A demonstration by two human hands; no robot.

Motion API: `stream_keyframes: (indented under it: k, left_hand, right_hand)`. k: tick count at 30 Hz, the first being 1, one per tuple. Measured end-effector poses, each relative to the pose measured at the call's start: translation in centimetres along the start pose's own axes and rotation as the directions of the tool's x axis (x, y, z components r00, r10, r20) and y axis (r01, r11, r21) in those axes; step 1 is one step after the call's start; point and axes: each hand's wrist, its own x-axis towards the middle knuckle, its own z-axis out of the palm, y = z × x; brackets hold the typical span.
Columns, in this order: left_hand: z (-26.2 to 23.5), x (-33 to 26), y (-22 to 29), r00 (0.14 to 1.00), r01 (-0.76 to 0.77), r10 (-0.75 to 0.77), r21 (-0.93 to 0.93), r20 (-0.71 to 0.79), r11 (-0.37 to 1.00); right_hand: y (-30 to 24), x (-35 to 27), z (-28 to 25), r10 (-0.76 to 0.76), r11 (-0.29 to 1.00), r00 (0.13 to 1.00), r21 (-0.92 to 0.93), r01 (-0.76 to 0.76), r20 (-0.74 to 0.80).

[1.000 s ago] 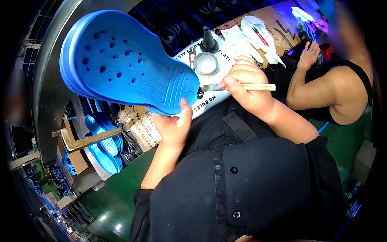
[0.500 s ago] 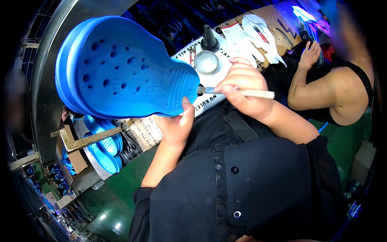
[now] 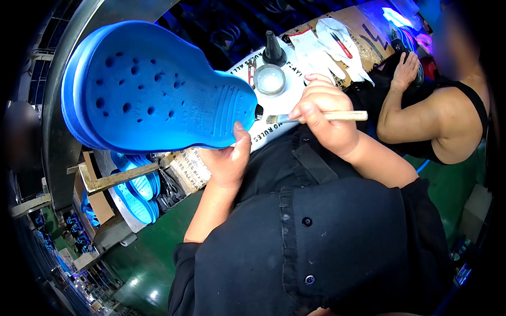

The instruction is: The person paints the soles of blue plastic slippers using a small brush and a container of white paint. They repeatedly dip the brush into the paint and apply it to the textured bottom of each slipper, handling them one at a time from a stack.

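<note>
In my left hand (image 3: pixel 226 166) is a nested stack of large blue clog soles (image 3: pixel 153 100), dotted with holes and ribbed at the heel. My thumb presses on top near the heel and the fingers are hidden below. A small black piece (image 3: pixel 259 112) shows at the heel's edge. My right hand (image 3: pixel 329 124) is closed around the pale handle of a flat brush (image 3: pixel 352 115). Its bristles point at the heel, a short gap away. Beyond the brush, a round clear jar (image 3: pixel 270 80) with whitish contents stands on a white printed surface (image 3: pixel 271 134).
Behind the jar rises a black cone-shaped object (image 3: pixel 272 50). White gloves (image 3: pixel 311 55) and a red cutter-like tool (image 3: pixel 343 48) lie on cardboard (image 3: pixel 363 34). A co-worker's hand (image 3: pixel 405 71) is at right. More blue soles (image 3: pixel 132 203) sit lower left, beside a metal frame (image 3: pixel 118 179).
The brush has drawn back to the right, off the heel edge. The sole stack has shifted slightly left, with more of the black piece and more layered edges showing.
</note>
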Motion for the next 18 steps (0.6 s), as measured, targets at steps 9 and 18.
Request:
stream_keyframes:
  k: [9, 18]
  left_hand:
    - [-0.1, -0.6, -0.2, 0.999, -0.018, 0.018, 0.006, 0.032, 1.0]
    - [-2.8, 2.6, 4.2, 0.99, 0.141, -0.135, -0.145, 0.046, 0.979]
  right_hand:
    - [-0.3, -0.2, -0.4, -0.04, 0.994, 0.999, -0.105, 0.036, -0.032]
    - [2.4, -2.7, -3.2, 0.243, 0.97, 0.921, 0.069, -0.233, -0.304]
